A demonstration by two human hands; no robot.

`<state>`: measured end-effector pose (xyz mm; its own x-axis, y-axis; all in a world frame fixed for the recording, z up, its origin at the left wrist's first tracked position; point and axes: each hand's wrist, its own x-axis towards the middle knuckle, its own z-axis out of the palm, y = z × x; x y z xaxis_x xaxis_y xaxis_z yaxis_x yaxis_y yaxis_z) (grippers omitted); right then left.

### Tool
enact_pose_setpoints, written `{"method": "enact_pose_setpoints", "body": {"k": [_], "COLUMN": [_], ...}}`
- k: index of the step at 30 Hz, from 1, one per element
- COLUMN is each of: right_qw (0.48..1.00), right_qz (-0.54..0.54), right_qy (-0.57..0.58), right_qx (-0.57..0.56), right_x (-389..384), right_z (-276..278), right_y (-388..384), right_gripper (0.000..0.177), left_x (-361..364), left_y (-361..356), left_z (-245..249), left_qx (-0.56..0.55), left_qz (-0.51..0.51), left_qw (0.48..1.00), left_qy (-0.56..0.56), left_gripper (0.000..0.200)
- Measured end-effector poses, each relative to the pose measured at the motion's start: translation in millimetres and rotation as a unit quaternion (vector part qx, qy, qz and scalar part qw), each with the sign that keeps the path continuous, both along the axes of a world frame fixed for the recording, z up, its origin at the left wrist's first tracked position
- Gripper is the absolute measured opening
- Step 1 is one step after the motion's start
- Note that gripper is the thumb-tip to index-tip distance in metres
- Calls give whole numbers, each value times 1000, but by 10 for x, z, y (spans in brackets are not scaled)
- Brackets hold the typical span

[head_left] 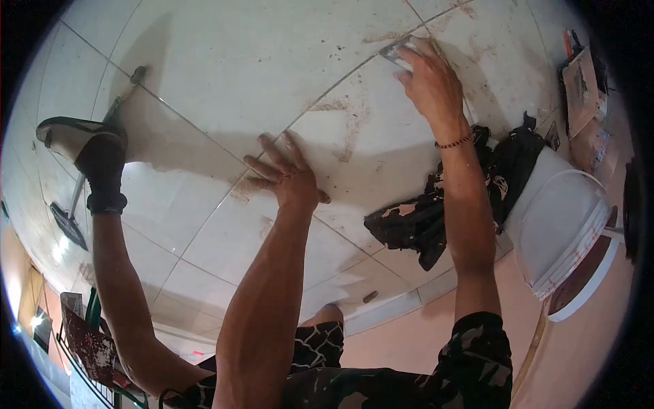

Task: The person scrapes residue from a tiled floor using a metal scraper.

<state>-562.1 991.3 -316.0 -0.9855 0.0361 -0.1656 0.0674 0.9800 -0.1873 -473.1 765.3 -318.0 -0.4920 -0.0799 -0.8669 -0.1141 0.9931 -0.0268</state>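
My left hand lies flat on the pale floor tiles, fingers spread across a joint, holding nothing. Further forward and to the right, my right hand presses down at another tile joint. Its bent fingers are closed on a small, flat, greyish piece, mostly covered by the fingers; its exact kind does not show. Brown smears and crumbs lie on the tiles around both hands. A braided band circles my right wrist.
A crumpled black patterned cloth lies under my right forearm. To its right are a white bucket and a brownish flat piece. My shod foot is at left, over a long-handled tool with a dark head.
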Motion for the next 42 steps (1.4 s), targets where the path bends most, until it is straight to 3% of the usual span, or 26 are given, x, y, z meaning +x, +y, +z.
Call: {"method": "enact_pose_setpoints", "body": {"k": [5,6,8,9,11,14,18,21,27,30,33,37,42], "right_qw": [978,978,991,991,989,985,996,986,983,985,986,982,971], "right_qz": [103,106,44,44,-107,-68,-16,21,-4,47,-2,70,79], "right_qy": [58,58,118,121,78,138,85,112,175,168,156,172,192], "right_qx": [172,170,34,37,-64,-77,32,118,62,15,66,33,118], "right_x": [-79,-86,-65,-63,25,121,60,-47,25,209,124,300,198], "right_z": [32,83,227,210,80,-187,-65,-97,-304,-311,-320,-284,-462], "right_y": [123,173,278,280,242,122,-85,-133,-186,-438,-248,-592,-289], "right_gripper": [25,25,26,26,27,27,17,15,13,9,11,12,14], "left_x": [8,32,5,-44,6,-32,-10,19,-10,7,34,-33,-39], "left_y": [-12,-28,-20,-3,-18,-6,-6,-27,-19,-15,-35,31,9], "left_z": [-4,-1,18,25,22,40,5,3,31,11,20,-12,48], "left_qx": [1,8,-1,-10,6,9,-3,17,13,8,32,-5,-2], "left_qz": [-13,-19,-22,-27,-19,-12,-17,-7,2,-3,3,-4,-6], "left_qw": [1000,999,1000,999,1000,1000,1000,999,1000,1000,999,1000,1000], "left_qy": [16,31,2,-20,3,16,-1,29,12,12,36,-4,-12], "left_gripper": [144,143,143,143,143,142,143,143,142,143,144,143,143]}}
